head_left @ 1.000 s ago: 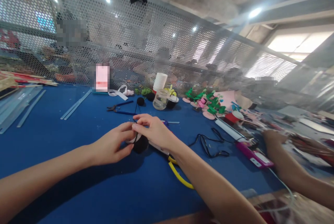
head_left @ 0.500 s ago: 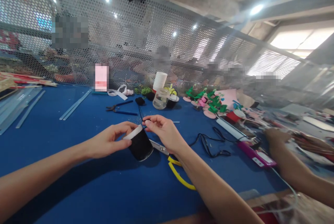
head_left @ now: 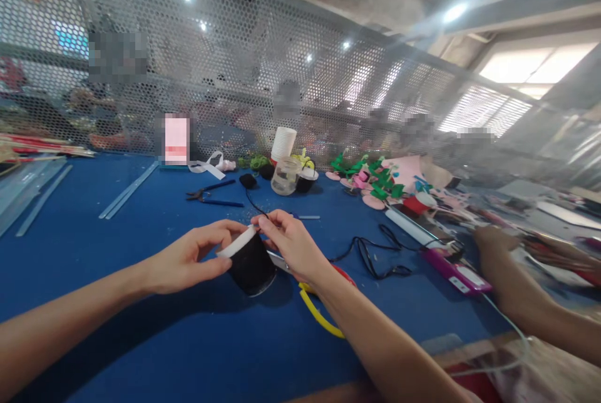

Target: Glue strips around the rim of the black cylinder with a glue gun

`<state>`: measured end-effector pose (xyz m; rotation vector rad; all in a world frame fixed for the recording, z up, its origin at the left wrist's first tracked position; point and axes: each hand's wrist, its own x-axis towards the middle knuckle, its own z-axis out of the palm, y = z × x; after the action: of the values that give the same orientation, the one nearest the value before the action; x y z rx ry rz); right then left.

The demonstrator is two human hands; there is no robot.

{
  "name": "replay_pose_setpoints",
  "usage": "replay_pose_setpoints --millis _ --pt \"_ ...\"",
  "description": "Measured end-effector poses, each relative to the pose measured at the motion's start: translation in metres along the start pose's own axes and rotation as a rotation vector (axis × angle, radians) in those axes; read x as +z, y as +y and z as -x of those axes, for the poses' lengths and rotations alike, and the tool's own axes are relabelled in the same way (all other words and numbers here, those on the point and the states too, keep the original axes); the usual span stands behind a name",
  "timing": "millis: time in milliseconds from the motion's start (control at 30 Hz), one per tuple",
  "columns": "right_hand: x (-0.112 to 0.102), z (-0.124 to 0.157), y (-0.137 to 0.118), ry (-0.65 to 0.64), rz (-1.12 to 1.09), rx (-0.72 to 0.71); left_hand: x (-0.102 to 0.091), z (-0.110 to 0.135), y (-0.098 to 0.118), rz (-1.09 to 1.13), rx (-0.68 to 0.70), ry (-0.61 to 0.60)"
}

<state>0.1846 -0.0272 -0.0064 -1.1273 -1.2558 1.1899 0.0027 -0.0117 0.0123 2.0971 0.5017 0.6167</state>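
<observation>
My left hand (head_left: 200, 255) is closed on the white rim of a small cup wrapped in black (head_left: 253, 265), which tilts above the blue table. At the rim's far side, my right hand (head_left: 293, 243) pinches a thin black cord (head_left: 255, 203) between thumb and fingers. That cord runs back to a small black ball of yarn (head_left: 248, 181). Partly under my right hand and forearm lie scissors with yellow handles (head_left: 319, 314); their blades are mostly hidden by the cup and hand.
Behind the cup lie blue-handled pliers (head_left: 216, 193), a clear jar (head_left: 285, 176) and a second black-wrapped cup (head_left: 307, 181). A purple power strip (head_left: 457, 273), a black cable (head_left: 370, 259) and another person's arm (head_left: 511, 284) are at right. Clear strips (head_left: 129, 190) lie left.
My right hand has brought the cord down against the cup's rim. The cord slants lower now. My left hand keeps its hold on the cup; the view has shifted slightly.
</observation>
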Motion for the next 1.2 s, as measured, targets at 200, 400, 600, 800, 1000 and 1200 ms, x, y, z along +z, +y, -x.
replay_pose_setpoints --millis 200,400,600,800,1000,1200 --pt "0.0 0.0 0.005 -0.023 0.029 -0.015 0.0 0.001 0.001 0.018 -0.008 0.002" --pt "0.003 0.003 0.01 0.017 0.251 -0.1 0.001 0.001 0.003 0.05 -0.003 -0.005" --pt "0.009 0.007 0.011 0.057 0.301 -0.155 0.001 0.002 0.003 0.016 0.019 -0.009" --pt "0.01 0.007 0.013 0.097 0.366 -0.212 0.002 0.001 0.002 -0.052 -0.024 -0.003" --pt "0.011 0.007 0.012 0.125 0.443 -0.253 0.006 0.001 0.003 -0.127 -0.082 0.053" --pt "0.015 0.012 0.013 0.15 0.533 -0.287 0.017 0.002 0.002 -0.111 -0.166 0.101"
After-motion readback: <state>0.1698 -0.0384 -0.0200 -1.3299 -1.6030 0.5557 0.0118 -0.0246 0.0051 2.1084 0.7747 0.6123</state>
